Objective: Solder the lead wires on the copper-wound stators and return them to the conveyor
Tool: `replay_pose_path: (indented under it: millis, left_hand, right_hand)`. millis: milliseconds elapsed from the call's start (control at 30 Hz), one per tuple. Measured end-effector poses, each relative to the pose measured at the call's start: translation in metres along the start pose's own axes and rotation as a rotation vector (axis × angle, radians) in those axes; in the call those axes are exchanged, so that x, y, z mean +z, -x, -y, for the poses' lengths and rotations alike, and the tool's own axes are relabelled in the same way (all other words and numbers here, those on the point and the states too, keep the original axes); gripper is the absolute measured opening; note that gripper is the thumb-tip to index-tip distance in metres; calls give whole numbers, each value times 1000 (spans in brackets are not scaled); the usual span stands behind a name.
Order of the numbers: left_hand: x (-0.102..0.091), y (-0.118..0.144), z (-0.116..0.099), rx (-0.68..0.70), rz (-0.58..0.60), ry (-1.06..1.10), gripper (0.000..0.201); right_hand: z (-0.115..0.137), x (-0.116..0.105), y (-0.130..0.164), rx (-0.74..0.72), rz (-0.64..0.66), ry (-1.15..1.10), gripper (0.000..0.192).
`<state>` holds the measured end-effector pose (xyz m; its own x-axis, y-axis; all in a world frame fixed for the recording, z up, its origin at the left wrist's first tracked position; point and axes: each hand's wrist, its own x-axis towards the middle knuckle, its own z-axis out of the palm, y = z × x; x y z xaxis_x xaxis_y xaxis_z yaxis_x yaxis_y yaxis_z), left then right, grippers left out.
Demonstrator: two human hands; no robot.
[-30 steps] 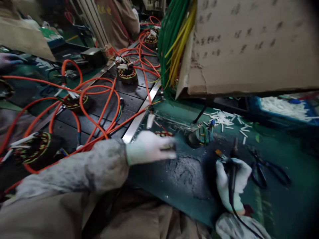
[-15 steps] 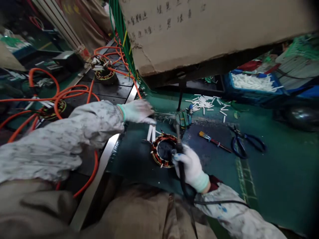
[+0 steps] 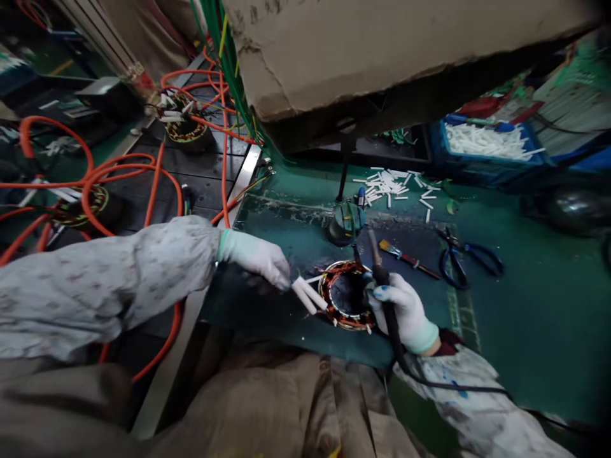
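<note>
Left hand (image 3: pixel 260 257), gloved in white, reaches across the green mat (image 3: pixel 525 318), fingers curled loosely at the near end of the white sleeved leads (image 3: pixel 309 295); whether they actually pinch them cannot be told from here. Those leads run straight into the stator (image 3: pixel 346 294), a copper-wound ring lying flat on the mat near its front edge, right between both hands. Right hand (image 3: pixel 405 310) is closed firmly around the black handle of the soldering iron (image 3: pixel 379 273), tip pointing up and away over the stator's far rim, its cord trailing back along the sleeve. Just beyond, a small brush (image 3: pixel 405 256) lies on the mat, blue-handled scissors (image 3: pixel 470 261) beside it. Cut white tube pieces (image 3: pixel 396 187) are scattered farther back, under the cardboard box (image 3: pixel 382 44). Orange cables (image 3: pixel 157 184) loop over the dark conveyor at left.
</note>
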<state>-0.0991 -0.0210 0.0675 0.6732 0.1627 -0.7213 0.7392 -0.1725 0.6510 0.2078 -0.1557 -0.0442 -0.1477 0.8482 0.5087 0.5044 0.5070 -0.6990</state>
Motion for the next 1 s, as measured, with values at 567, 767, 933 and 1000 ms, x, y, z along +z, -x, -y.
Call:
replay_pose_path:
  millis: [567, 767, 933, 1000]
  left_hand:
    - [35, -13, -29, 446, -732, 539, 34]
    - [38, -23, -39, 511, -905, 940, 36]
    - [29, -28, -43, 654, -927, 997, 44]
    - [26, -26, -42, 670, -808, 879, 50]
  right_hand:
    - [83, 27, -70, 175, -113, -54, 22]
    - [94, 49, -93, 235, -85, -244, 27]
    - [88, 46, -115, 155, -194, -216, 25]
    - [87, 40, -120, 164, -296, -226, 26]
